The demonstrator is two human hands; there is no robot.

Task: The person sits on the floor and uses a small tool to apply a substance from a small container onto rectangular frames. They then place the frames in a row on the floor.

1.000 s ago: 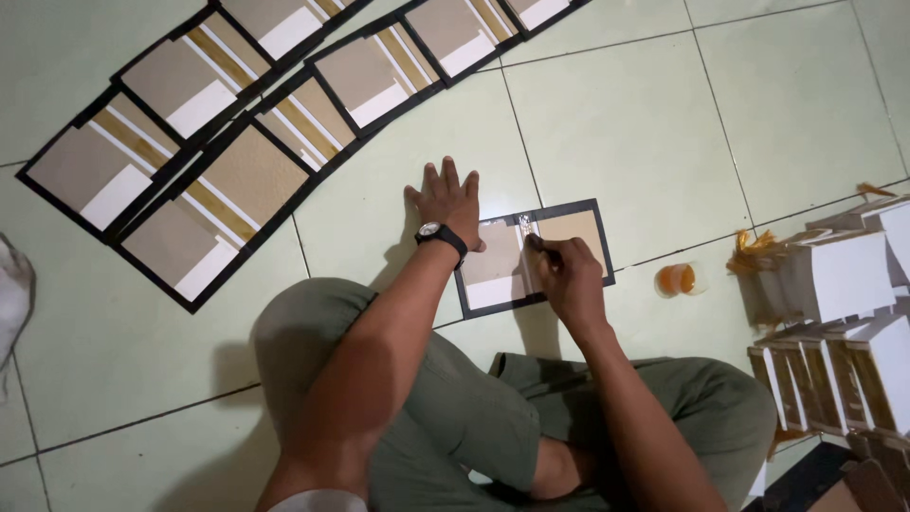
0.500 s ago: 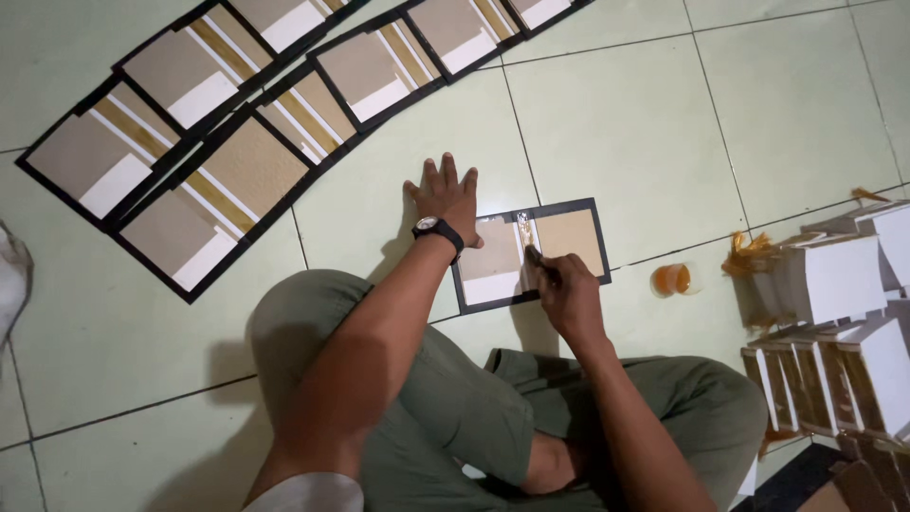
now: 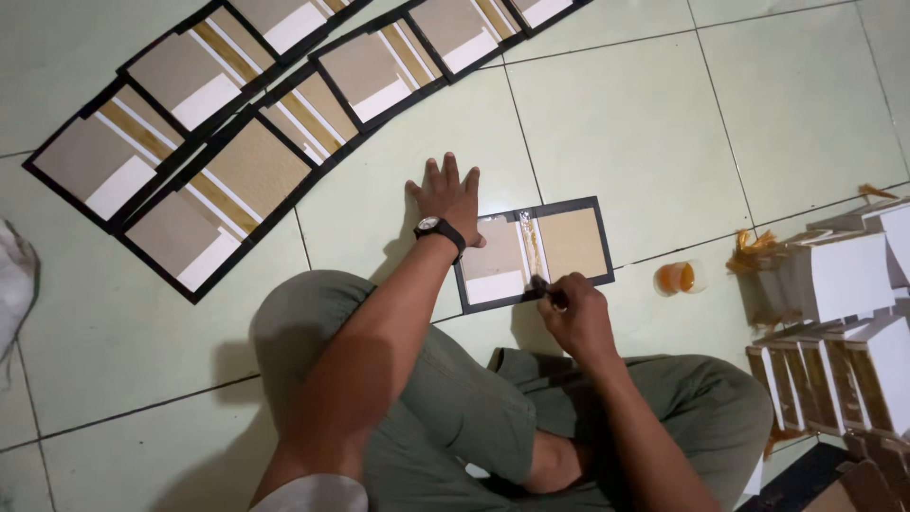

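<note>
With the left hand point(image 3: 448, 196) spread flat on the floor tile at the black-framed card point(image 3: 533, 254)'s left edge and the right hand point(image 3: 575, 318) pinching a small tool point(image 3: 542, 285), keep strokes short along the gold strip point(image 3: 532, 248)

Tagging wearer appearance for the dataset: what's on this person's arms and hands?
Both forearms are bare, no gloves. The left hand has a wristwatch with a black strap and pale round dial at the wrist. A light short sleeve edge shows at the left upper arm. The right hand wears nothing visible: no ring or band that I can make out.
</note>
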